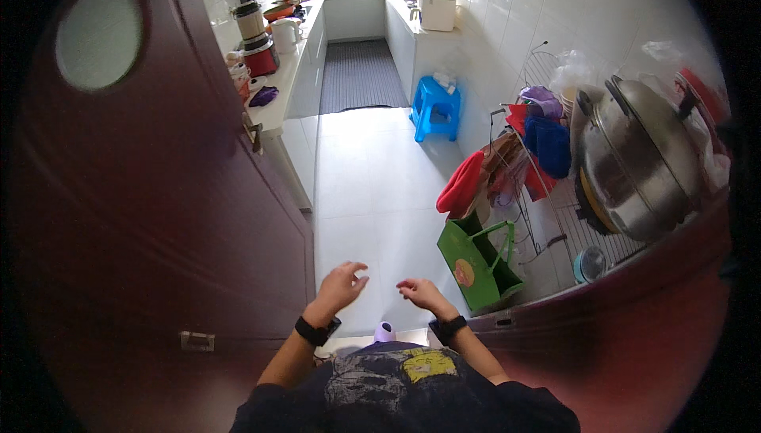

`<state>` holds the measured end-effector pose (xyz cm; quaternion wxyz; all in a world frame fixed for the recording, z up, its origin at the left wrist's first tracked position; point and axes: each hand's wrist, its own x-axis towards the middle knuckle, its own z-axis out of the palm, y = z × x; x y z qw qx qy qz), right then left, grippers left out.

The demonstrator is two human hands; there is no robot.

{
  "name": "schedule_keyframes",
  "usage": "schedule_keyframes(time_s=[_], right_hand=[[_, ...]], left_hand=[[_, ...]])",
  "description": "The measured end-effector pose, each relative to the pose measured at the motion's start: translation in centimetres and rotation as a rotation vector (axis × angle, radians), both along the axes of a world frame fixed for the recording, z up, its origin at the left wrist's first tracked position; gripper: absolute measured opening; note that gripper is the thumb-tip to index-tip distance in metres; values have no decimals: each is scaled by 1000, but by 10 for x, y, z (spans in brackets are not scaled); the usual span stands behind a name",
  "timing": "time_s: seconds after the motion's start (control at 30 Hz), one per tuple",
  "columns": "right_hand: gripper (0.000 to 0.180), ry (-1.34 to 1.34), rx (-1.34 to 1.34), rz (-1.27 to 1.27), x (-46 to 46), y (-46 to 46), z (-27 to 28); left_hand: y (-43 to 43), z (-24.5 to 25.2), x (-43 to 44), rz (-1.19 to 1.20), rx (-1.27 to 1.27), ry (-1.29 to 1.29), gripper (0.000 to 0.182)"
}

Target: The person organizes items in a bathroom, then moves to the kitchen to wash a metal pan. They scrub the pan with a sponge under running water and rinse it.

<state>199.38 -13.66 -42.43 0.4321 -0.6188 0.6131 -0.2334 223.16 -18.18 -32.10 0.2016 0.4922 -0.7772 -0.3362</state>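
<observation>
My left hand [343, 285] hangs in the air over the pale floor tiles [370, 189], fingers apart and holding nothing. Level with it on the other side, my right hand [421, 293] has its fingers partly curled, and no object shows in it. Each wrist wears a black strapped device. Nearest to the right hand is a green carrier bag [469, 266], standing on the floor with its handles up, apart from the hand. The brown door [238, 225] is to the left of my left hand. Below my hands the tip of a lilac slipper [385, 331] pokes out past my shirt.
A wire rack [553, 225] on the right bears a large steel pot [639, 159] and hanging cloths. Farther in, a blue plastic stool [437, 106] stands by the wall. The left counter [279, 112] holds a blender [257, 47] and a white kettle [285, 35]. A ribbed mat [364, 73] covers the far floor.
</observation>
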Motion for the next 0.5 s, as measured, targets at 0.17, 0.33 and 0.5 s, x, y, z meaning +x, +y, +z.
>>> schedule_keyframes(time_s=[0.17, 0.33, 0.5], right_hand=[[27, 39, -23, -93, -32, -67, 11], [27, 61, 4, -166, -70, -149, 2], [27, 78, -13, -172, -91, -292, -19]], left_hand=[[-92, 1, -6, 37, 2, 13, 27], [-193, -19, -10, 46, 20, -66, 27], [-326, -48, -26, 33, -6, -31, 26]])
